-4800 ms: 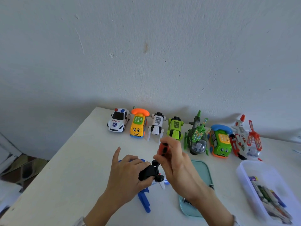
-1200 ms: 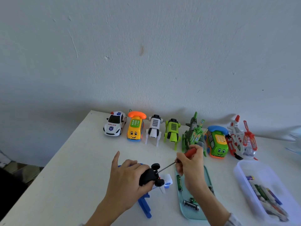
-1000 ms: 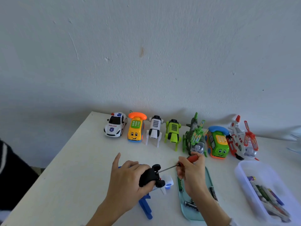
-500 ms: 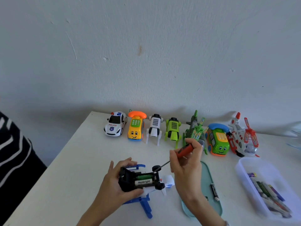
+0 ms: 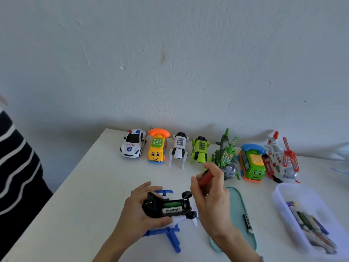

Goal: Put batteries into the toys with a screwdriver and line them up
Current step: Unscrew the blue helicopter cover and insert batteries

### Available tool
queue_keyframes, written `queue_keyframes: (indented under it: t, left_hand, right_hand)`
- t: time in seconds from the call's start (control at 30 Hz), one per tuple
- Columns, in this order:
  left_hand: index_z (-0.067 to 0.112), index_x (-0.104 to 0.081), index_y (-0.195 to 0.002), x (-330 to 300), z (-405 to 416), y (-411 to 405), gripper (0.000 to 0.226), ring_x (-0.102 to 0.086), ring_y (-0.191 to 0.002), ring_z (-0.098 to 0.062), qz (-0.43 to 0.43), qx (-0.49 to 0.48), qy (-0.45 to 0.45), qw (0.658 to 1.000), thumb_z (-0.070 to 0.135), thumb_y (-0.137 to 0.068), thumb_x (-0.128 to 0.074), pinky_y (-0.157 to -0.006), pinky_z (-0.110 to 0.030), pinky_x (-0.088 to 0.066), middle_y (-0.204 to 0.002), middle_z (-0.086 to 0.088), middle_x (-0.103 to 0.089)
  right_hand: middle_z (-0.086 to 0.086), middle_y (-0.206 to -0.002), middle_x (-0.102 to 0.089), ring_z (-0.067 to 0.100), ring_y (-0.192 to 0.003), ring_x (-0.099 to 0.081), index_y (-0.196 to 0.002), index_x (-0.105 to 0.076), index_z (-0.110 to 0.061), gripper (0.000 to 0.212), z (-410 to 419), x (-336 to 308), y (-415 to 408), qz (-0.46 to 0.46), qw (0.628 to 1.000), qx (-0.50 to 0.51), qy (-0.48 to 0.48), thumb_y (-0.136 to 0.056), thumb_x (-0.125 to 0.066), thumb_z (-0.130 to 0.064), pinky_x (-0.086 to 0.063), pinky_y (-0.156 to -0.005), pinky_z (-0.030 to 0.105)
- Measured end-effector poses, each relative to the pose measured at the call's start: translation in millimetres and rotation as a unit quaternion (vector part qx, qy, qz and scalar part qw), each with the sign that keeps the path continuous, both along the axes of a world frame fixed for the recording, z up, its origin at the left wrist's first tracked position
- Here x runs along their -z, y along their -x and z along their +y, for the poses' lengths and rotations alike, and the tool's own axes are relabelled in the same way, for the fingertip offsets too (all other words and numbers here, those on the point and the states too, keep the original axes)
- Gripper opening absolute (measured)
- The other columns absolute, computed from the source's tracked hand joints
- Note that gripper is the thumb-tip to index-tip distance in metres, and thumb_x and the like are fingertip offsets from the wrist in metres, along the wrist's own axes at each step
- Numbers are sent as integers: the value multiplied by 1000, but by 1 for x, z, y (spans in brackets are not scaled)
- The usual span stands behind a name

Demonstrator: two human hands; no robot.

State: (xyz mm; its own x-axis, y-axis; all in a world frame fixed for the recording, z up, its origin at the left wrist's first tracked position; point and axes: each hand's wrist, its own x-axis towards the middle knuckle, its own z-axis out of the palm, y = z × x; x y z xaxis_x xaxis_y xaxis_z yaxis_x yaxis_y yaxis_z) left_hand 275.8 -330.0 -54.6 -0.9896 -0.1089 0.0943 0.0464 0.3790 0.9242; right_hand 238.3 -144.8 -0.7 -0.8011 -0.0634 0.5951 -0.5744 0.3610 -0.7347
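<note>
Battery door now off: black underside of blue-and-white plastic toy plane (image 5: pixel 166 208) turned up, compartment open, two cells seated, where second ago it faced away with screwdriver tip at screw. Left hand (image 5: pixel 139 210) grip clamped round plane on tabletop (image 5: pixel 90 186). Right hand (image 5: pixel 211 193) grip clamped on red-handled screwdriver (image 5: pixel 204 177), lifted clear. Judgement: cover refit next.

The toy row (image 5: pixel 200 154) lies beyond the right hand (image 5: pixel 211 201), the tray (image 5: pixel 238 205) beneath it, the bin (image 5: pixel 279 201) to its right.
</note>
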Motion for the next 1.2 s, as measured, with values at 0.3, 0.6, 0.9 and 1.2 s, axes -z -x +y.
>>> queue_keyframes:
  t: [0.3, 0.6, 0.9, 1.2]
  left_hand:
    - [36, -76, -85, 1, 3, 2, 53, -48, -120, 6, -14, -10, -3, 1000, 46, -35, -89, -105, -30, -41, -114, 32, -59]
    - [36, -76, -82, 0, 12, -6, 52, -65, -101, -6, 18, -29, -45, 998, 42, -33, -92, -88, -36, -56, -110, 19, -65]
    - [50, -71, -90, -24, 50, 9, 57, -60, -106, -2, 77, 8, 11, 997, 52, -35, -87, -92, -32, -53, -110, 27, -60]
    - [48, -73, -81, -24, 114, 20, 56, -62, -97, 4, 108, 107, 54, 987, 42, -29, -93, -81, -13, -51, -105, 17, -64]
  right_hand:
    - [-1, -61, -51, 6, -46, -43, -108, -39, -39, 43, 1, -3, -1, -54, 998, 24, 39, -90, -58, -5, -38, -44, 19]
    - [15, -63, -49, 16, -37, -41, -105, -39, -17, 32, 28, 21, 20, -410, 810, 81, 412, -89, -51, 9, -32, -35, 22]
    - [4, -57, -41, 13, -41, -35, -82, -56, -4, 12, 74, -31, 5, -397, 847, -13, 353, -79, -49, 4, -27, -39, 21]
    - [-11, -74, -33, 13, -72, -41, -82, -51, -27, 15, 110, -38, -36, -265, 900, 83, -335, -89, -60, -36, -28, -54, 18]
